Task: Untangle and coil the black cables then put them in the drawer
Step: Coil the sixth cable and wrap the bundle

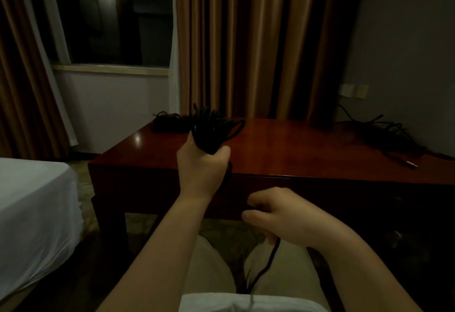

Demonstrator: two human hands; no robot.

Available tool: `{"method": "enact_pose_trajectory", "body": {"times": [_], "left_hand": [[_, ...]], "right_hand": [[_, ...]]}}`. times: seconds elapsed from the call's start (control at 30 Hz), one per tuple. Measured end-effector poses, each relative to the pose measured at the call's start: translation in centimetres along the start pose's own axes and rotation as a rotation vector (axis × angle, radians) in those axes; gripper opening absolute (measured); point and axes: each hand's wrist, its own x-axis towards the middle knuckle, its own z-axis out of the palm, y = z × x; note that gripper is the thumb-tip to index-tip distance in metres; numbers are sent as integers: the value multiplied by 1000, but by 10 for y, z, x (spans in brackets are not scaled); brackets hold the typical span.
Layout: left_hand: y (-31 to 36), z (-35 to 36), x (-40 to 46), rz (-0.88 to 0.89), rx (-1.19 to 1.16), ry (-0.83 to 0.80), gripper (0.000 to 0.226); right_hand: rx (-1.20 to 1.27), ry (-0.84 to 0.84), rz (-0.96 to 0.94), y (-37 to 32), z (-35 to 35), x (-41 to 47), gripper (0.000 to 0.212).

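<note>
The left hand (200, 161) grips a coiled black cable bundle (211, 128) raised above the front edge of the wooden desk (295, 144). The right hand (278, 215), fingers curled, pinches the cable's loose tail (268, 262) before the drawer front (344, 198). Further tangled cables (384, 129) lie at the desk's right rear.
</note>
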Motion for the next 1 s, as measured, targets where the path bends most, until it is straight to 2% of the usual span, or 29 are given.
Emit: {"method": "enact_pose_trajectory", "body": {"times": [0.1,0.17,0.23,0.27,0.3,0.37,0.43,0.5,0.6,0.7,0.73,0.87,0.93,1.0], "left_hand": [[-4,-7,5,65,111,90,12],[-1,-16,9,28,120,192,11],[0,-23,15,-13,121,282,10],[-3,-25,16,-7,157,266,8],[-5,-25,15,-7,221,206,7],[-12,-19,5,-60,283,36,23],[-16,-10,-10,-203,204,-91,33],[-12,-2,-18,-307,131,-197,29],[6,4,-17,-378,24,-312,25],[22,2,-24,-418,-71,-427,69],[26,1,-27,-440,-98,-503,72],[30,-2,-35,-529,-242,-803,37],[27,-4,-37,-540,-343,-802,26],[24,-6,-37,-595,-510,-711,26]], "right_hand": [[309,-36,61,27,6,-4,31],[493,-12,89,43,17,-4,35],[515,27,109,51,29,-3,36],[484,61,102,50,32,-1,35],[443,108,78,43,30,-1,32],[372,229,-7,22,16,-2,27],[255,328,-126,0,-3,-6,26],[134,379,-210,-16,-19,-8,26],[82,477,-260,-23,-35,-4,25],[89,541,-261,-22,-48,-1,22],[87,545,-248,-23,-51,0,21],[62,522,-159,-17,-56,13,22],[238,499,-156,-6,-52,16,25],[472,486,-178,9,-45,15,27]]}}
